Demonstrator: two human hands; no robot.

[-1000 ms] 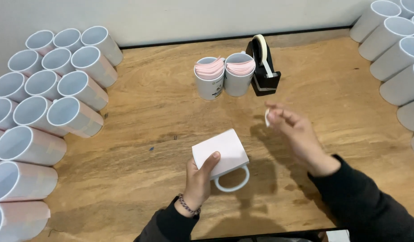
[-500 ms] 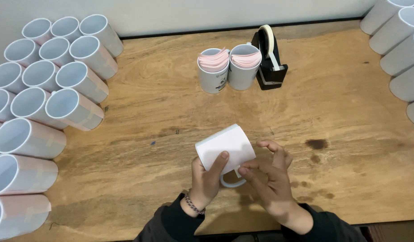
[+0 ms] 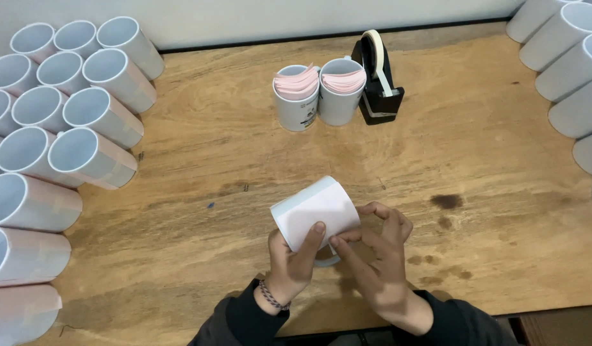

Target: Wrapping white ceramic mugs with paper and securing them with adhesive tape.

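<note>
Your left hand [image 3: 292, 263] grips the white mug [image 3: 316, 213] at 6 o'clock on the table [image 3: 475, 154]; your right hand [image 3: 379, 253] pinches its wrap. It looks hard, smooth, breakable — hold the sides. Tape holder [image 3: 377, 80] sits at 12 o'clock.

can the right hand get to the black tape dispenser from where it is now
Probably yes: the right hand sits on the white paper-wrapped mug, and only bare wooden table lies between it and the black tape dispenser.

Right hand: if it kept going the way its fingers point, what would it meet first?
The right hand points up-left and already touches the paper-wrapped white mug held in the left hand. Beyond that, probably bare wooden table, though depth is unclear.
</note>
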